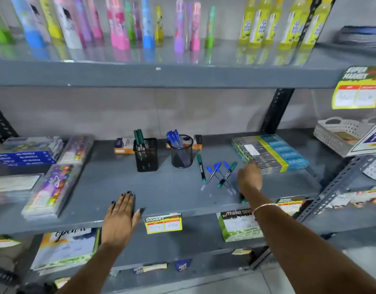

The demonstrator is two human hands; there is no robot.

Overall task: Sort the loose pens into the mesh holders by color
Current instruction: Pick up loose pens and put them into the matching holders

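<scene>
Two black mesh holders stand at the back of the grey shelf [165, 194]: a square holder [146, 154] with green markers and a round holder [181, 151] with blue pens. Loose on the shelf lie a green marker [201, 168], several blue pens [212, 174] and another green marker [227, 174] crossing them. My right hand [249, 177] hovers over the right end of this pile, fingers bent down; a green-tipped pen [242, 199] peeks out under the wrist. I cannot tell whether the hand grips anything. My left hand [121, 217] rests flat on the shelf's front edge.
Stacked boxes [269, 153] sit right of the loose pens, and flat packets [53, 187] lie on the left. Small orange boxes [123, 146] stand behind the holders. A yellow price tag [163, 223] hangs on the shelf edge. Bottles line the upper shelf [140, 73].
</scene>
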